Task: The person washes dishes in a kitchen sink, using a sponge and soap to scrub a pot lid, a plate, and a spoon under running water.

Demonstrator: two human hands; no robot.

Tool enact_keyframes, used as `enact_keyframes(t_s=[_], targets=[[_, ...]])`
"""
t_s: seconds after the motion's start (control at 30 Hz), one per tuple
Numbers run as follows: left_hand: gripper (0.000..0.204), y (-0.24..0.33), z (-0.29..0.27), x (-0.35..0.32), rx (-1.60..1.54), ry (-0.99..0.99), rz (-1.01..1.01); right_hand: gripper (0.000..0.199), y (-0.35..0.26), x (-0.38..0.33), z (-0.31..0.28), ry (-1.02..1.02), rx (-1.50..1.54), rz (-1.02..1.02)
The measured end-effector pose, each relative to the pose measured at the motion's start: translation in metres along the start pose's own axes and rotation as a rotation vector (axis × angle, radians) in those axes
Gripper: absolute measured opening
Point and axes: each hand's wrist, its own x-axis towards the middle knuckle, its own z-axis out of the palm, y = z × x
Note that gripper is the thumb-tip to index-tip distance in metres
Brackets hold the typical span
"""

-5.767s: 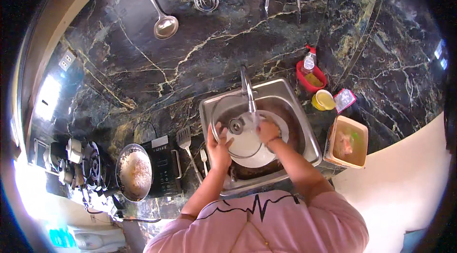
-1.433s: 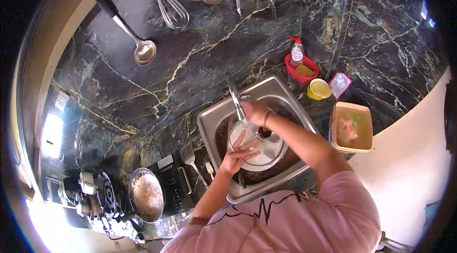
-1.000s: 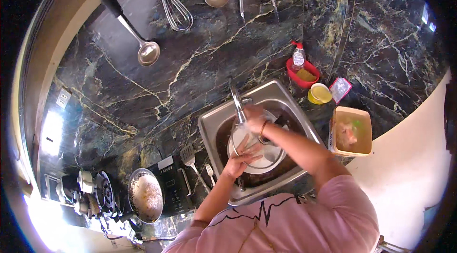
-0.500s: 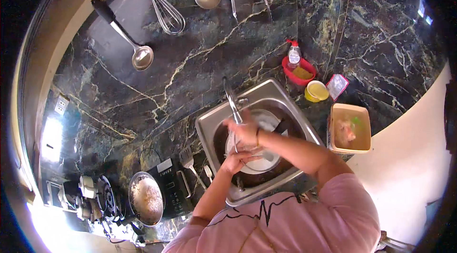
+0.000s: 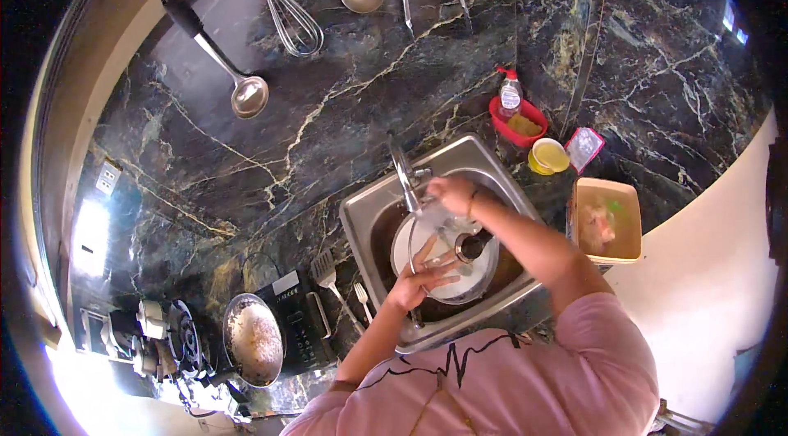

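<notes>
Over the sink [image 5: 361,214] a clear lid with a thin rim and a dark round knob [image 5: 469,247] is tilted under the faucet [image 5: 404,173]. My left hand [image 5: 420,278] grips its near left side, with the fingers spread along it. Beside the spout, at the lid's far edge, my right hand [image 5: 453,195] has its fingers curled in and slightly blurred. Whatever those fingers hold is hidden. Beneath the lid lies a round whitish dish [image 5: 476,284], partly covered by the lid and my hand.
Right of the sink stand a tub of cloudy water [image 5: 606,251], a yellow cup [image 5: 548,157] and a red holder [image 5: 519,130] with a soap bottle [image 5: 510,95]. To the left lie a spatula [image 5: 325,272], a fork [image 5: 363,298] and a pan [image 5: 254,341] by the hob [image 5: 297,325].
My right hand has moved away from my left, up and right toward the faucet's side. The lid has turned so its dark knob now shows, and my left fingers have spread.
</notes>
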Motion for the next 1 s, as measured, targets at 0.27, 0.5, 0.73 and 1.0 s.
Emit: enact_keyframes(t_s=[0.27, 0.5, 0.73, 1.0], targets=[[0.074, 0.008, -0.043, 0.017, -0.011, 0.040, -0.103, 0.021, -0.085, -0.023, 0.022, -0.251, -0.388, -0.172], [0.068, 0.007, -0.008, 0.013, -0.075, 0.084, 0.009, 0.019, -0.017, -0.002, 0.010, 0.036, -0.186, 0.132], [0.058, -0.020, -0.068, 0.020, -0.608, 0.163, -0.013, 0.030, -0.084, -0.042, 0.061, 0.049, -0.557, -0.431], [0.083, 0.011, -0.011, -0.003, -0.172, 0.091, 0.132, 0.059, -0.006, 0.017, -0.041, -0.718, -0.025, 0.143]])
